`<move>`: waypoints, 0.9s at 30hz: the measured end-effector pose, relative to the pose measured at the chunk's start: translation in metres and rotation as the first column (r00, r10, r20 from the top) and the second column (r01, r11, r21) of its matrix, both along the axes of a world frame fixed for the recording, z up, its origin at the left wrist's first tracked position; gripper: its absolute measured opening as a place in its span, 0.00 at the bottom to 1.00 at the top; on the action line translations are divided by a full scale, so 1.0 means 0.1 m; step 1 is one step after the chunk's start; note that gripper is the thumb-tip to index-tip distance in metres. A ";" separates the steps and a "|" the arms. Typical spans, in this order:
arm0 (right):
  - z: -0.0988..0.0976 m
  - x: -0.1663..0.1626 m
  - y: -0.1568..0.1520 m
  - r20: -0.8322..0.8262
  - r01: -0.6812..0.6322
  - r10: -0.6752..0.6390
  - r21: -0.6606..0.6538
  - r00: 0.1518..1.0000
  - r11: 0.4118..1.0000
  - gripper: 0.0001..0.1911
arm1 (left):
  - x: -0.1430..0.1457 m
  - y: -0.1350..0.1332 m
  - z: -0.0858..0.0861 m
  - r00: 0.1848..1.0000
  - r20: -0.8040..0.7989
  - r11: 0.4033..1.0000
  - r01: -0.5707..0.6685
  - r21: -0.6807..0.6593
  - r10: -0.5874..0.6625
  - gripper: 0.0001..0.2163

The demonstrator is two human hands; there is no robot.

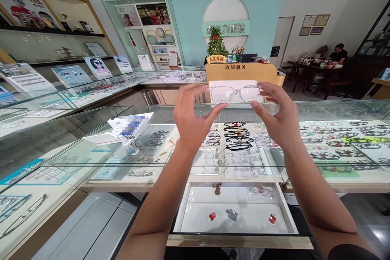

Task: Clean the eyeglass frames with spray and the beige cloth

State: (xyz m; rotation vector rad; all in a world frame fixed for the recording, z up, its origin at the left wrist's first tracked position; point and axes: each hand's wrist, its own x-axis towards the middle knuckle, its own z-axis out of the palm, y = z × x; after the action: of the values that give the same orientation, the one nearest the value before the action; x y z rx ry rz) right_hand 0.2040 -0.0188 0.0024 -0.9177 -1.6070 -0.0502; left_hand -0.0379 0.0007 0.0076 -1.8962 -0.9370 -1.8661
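Above the glass counter (115, 187), we held clear glasses (235, 92) level, left hand (192, 111) at their nine o'clock end, right hand (279, 111) at three, each partly closed, thumb and fingers pinching the frame. From the glasses, black frames (238, 141) lay in a column at six o'clock, a pulled-out drawer (240, 199) farther down; a white bottle (132, 147) sat at eight, a yellow desk (243, 74) at twelve.

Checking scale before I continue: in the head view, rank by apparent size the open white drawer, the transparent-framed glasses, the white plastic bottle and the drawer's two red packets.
1. White drawer
2. Transparent-framed glasses
3. White bottle
4. Left red packet and right red packet: too alike to rank
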 end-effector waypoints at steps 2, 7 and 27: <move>-0.01 -0.01 0.01 -0.005 -0.016 0.016 -0.014 1.000 1.000 0.23 | 0.00 -0.01 0.00 1.000 -0.019 0.999 0.003 0.036 -0.002 0.27; -0.01 -0.02 0.01 -0.014 -0.044 0.044 -0.036 0.999 0.998 0.23 | 0.00 -0.02 0.00 0.999 -0.042 0.993 0.014 0.115 -0.009 0.26; 0.02 -0.05 -0.04 -0.084 -0.056 0.068 0.140 0.994 0.989 0.14 | -0.17 0.38 -0.10 0.931 0.152 0.937 0.343 -0.060 -0.331 0.24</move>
State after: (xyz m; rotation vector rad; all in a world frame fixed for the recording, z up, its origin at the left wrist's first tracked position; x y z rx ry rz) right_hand 0.1985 -0.0231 0.0040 -0.7526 -1.5291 -0.0749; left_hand -0.0549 0.0391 -0.0021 -2.1101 -0.7796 -2.2117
